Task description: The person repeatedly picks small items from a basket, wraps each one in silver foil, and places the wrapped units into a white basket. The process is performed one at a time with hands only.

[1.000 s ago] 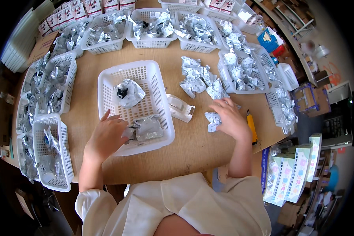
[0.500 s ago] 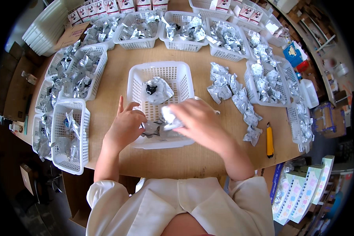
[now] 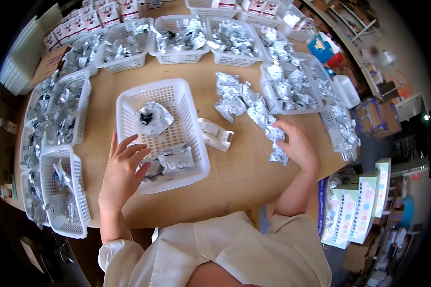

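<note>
A white plastic basket stands in front of me with several silver foil packets in it. One crumpled packet at its far end shows a small black object on top. A flatter foil packet lies at the near end. Over the near left side of this basket hovers my left hand, its fingers spread and nothing in them. To the right, my right hand has its thumb and forefinger around a foil packet in a loose row lying on the table. Its other fingers are partly hidden.
Baskets of foil packets ring the table, including one at the left, one at the back and one at the right. A white curved plastic object sits against the middle basket. Printed boxes stand at the back left.
My right hand has let go of a foil packet in the middle basket and moved right to the loose row. My left hand has lifted off the packets. The whole view has shifted.
</note>
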The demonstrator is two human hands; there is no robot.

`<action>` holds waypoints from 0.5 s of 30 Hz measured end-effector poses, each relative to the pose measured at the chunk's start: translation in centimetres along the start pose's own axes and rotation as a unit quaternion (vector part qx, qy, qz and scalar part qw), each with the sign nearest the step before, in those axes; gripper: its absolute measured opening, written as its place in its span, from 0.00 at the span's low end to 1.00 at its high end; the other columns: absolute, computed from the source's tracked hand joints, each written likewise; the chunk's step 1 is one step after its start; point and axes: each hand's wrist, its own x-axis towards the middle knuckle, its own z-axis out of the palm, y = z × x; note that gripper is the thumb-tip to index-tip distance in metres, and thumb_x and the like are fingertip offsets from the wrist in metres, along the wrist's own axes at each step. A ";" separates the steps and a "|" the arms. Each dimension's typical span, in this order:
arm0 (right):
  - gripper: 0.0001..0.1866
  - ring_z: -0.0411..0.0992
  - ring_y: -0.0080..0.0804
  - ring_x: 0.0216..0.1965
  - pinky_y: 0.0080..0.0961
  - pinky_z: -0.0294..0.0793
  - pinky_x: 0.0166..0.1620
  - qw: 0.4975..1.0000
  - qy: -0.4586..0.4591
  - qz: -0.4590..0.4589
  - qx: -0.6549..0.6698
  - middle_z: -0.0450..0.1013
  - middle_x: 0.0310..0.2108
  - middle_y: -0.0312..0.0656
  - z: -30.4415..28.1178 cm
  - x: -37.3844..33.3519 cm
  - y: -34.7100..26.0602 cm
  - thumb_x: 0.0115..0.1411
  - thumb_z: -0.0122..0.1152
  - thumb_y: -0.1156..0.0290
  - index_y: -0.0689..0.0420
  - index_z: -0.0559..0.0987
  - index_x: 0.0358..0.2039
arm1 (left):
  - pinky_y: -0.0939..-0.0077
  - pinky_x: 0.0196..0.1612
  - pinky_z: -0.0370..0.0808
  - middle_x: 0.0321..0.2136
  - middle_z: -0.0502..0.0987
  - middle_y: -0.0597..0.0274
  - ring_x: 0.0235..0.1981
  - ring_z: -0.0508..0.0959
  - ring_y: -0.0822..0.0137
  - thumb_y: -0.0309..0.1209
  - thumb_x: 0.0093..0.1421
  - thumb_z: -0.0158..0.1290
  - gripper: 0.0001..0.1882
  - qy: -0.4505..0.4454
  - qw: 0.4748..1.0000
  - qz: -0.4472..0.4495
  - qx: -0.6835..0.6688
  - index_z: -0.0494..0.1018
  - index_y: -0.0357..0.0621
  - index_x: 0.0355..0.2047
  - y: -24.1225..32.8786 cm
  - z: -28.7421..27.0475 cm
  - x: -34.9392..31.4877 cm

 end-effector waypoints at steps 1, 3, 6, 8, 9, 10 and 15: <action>0.22 0.68 0.46 0.48 0.36 0.69 0.50 0.998 -0.040 0.048 -0.023 0.71 0.43 0.46 0.0 -1.5 1.7 0.43 0.64 0.84 0.58 0.76 0.42 | 0.47 0.66 0.55 0.41 0.80 0.60 0.54 0.72 0.54 0.21 0.44 0.63 0.17 -0.007 0.999 0.008 -0.031 0.79 0.41 0.38 0.2 0.2 0.3; 0.24 0.67 0.47 0.48 0.36 0.68 0.52 0.990 -0.058 0.094 -0.085 0.69 0.43 0.46 1.4 -3.4 3.2 0.41 0.66 0.83 0.58 0.76 0.42 | 0.50 0.64 0.61 0.40 0.79 0.59 0.53 0.73 0.53 0.21 0.45 0.62 0.17 -0.021 0.996 0.012 -0.086 0.78 0.40 0.38 0.5 0.5 0.3; 0.25 0.67 0.47 0.46 0.36 0.66 0.52 0.984 0.004 0.089 -0.153 0.68 0.42 0.46 3.2 -5.0 3.4 0.39 0.67 0.83 0.58 0.75 0.42 | 0.53 0.62 0.65 0.39 0.79 0.58 0.51 0.74 0.53 0.21 0.45 0.63 0.16 0.003 0.999 0.016 -0.041 0.78 0.40 0.38 0.2 0.5 0.6; 0.23 0.66 0.47 0.45 0.36 0.66 0.52 0.991 0.027 0.075 -0.111 0.69 0.39 0.46 4.1 -5.1 3.2 0.39 0.67 0.83 0.59 0.74 0.40 | 0.55 0.59 0.68 0.39 0.80 0.57 0.50 0.75 0.53 0.21 0.46 0.62 0.15 0.018 0.999 0.009 -0.032 0.78 0.39 0.38 -0.2 0.2 0.7; 0.22 0.67 0.48 0.45 0.37 0.66 0.51 0.989 0.017 0.084 -0.117 0.69 0.39 0.46 4.0 -5.2 3.2 0.39 0.67 0.83 0.59 0.74 0.39 | 0.57 0.57 0.70 0.38 0.80 0.56 0.49 0.75 0.53 0.21 0.47 0.62 0.15 0.025 0.999 0.004 -0.028 0.78 0.39 0.38 -0.3 0.1 0.8; 0.21 0.67 0.48 0.45 0.37 0.67 0.50 0.989 0.009 0.093 -0.118 0.70 0.38 0.46 3.9 -5.3 3.2 0.40 0.67 0.83 0.60 0.73 0.37 | 0.58 0.55 0.71 0.38 0.79 0.56 0.48 0.75 0.53 0.22 0.47 0.62 0.14 0.037 0.999 -0.004 -0.024 0.78 0.38 0.37 -0.4 -0.3 0.8; 0.21 0.74 0.48 0.40 0.37 0.72 0.43 0.989 -0.024 0.124 -0.080 0.74 0.37 0.49 3.2 -5.5 2.0 0.40 0.69 0.82 0.61 0.72 0.36 | 0.64 0.47 0.74 0.37 0.79 0.55 0.44 0.76 0.54 0.22 0.47 0.61 0.13 0.129 0.991 -0.041 0.021 0.78 0.38 0.36 -2.3 -1.3 1.1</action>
